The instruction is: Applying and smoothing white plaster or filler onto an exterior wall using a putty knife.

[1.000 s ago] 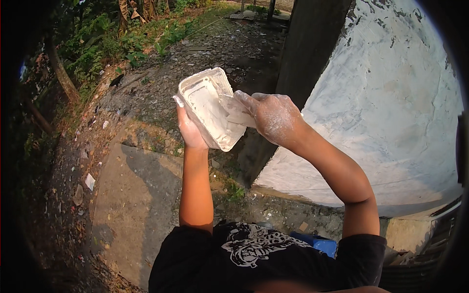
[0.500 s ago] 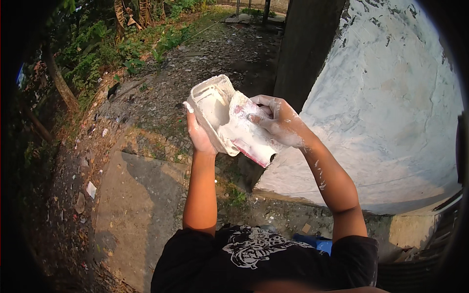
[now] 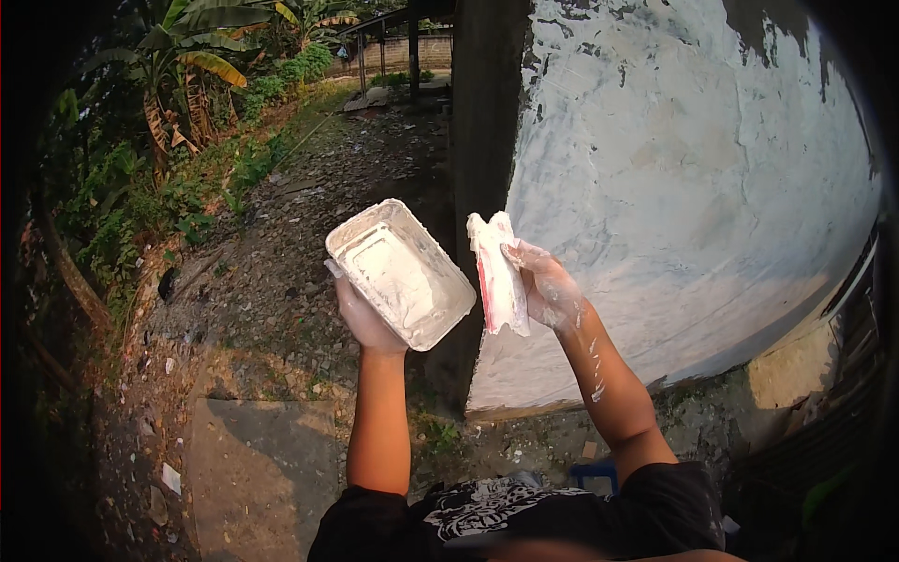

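My left hand (image 3: 363, 317) grips a rectangular plastic tub (image 3: 440, 281) from below and its left side. White paste (image 3: 393, 272) coats the tub's inside, which tilts toward me. To the right of the tub, and apart from it, my right hand (image 3: 548, 286) pinches a curved, paste-smeared sheet (image 3: 501, 272) with a red strip along one side. What the sheet is made of I cannot make out under the paste. White smears cover my right fingers and run along that forearm. Just beyond the right hand stands a wall (image 3: 655, 206) with a patchy white coat.
Dark bare patches (image 3: 777, 28) show at the wall's top, and a dark wall face (image 3: 487, 122) turns away at its left corner. Rubble ground (image 3: 328, 187) stretches ahead beside plants (image 3: 178, 75). A concrete slab (image 3: 262, 468) lies lower left; a blue stool (image 3: 595, 476) is near my body.
The sheet has come away from the tub, turned more upright, and now sits near the wall's corner. The tub has moved slightly lower and left. My view has swung right and up.
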Tool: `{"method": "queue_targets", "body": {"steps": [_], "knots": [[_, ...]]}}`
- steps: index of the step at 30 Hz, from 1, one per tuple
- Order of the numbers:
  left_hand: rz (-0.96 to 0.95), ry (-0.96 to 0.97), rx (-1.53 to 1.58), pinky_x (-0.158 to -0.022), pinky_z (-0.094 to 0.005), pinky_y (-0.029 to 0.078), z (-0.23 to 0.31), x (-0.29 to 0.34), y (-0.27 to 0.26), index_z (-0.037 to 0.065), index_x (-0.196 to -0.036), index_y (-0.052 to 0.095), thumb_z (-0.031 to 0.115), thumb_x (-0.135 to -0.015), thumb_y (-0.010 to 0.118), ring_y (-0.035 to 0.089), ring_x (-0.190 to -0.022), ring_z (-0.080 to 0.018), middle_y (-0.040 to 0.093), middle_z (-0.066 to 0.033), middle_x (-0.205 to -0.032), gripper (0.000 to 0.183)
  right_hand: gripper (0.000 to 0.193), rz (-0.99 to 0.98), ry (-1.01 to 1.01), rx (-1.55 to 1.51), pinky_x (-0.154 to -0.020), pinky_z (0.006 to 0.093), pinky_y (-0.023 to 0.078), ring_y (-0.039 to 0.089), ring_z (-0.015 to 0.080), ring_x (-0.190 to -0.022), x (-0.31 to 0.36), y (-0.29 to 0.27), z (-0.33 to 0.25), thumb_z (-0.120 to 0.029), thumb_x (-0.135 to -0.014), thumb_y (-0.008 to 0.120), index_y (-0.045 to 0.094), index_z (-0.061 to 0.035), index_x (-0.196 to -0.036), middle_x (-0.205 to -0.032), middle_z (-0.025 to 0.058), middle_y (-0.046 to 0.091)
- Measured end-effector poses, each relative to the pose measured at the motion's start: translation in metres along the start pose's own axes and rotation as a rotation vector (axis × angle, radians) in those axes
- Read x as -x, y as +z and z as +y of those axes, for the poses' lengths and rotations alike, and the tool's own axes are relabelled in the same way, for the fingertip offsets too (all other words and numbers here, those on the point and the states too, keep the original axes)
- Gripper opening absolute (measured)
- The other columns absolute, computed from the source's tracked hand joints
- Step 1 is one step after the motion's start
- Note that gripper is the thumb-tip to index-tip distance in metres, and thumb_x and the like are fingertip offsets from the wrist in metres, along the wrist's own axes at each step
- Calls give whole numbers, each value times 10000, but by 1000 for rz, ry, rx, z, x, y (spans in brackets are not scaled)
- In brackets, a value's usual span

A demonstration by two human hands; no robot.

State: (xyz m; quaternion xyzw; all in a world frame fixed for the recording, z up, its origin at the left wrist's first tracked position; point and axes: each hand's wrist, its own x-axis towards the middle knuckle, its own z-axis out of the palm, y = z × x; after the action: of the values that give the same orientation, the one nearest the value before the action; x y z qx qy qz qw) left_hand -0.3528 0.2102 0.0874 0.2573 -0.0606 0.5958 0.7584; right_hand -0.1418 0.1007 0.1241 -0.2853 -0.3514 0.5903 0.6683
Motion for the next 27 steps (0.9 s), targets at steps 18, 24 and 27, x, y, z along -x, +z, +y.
{"method": "queue_targets", "body": {"steps": [18,24,27], "knots": [[-343,-132,144,-1038,-469,467,-34,-56,111,75,-1374,510,486,-1048,312,581,-1195,-318,579,-110,-1339,561,481,731,-1819,1866,-932,422,516,631,368,-1099,-62,47,-245,58,-859,555,596,-71,-1320,-1243,190,649],[-248,-82,120,-1028,-483,475,-36,-64,104,77,-1369,515,487,-1044,323,579,-1200,-326,581,-110,-1336,558,643,737,-1371,2135,-946,464,505,615,383,-1127,-99,25,-198,-36,-808,577,458,-31,-1439,-1364,228,553],[-223,-72,108,-1033,-484,473,-28,-59,99,79,-1372,515,502,-1043,325,579,-1203,-324,578,-111,-1346,570,558,638,-1693,2218,-831,473,545,670,358,-1013,-83,19,-187,-76,-819,584,525,-36,-1372,-1245,217,631]]}}
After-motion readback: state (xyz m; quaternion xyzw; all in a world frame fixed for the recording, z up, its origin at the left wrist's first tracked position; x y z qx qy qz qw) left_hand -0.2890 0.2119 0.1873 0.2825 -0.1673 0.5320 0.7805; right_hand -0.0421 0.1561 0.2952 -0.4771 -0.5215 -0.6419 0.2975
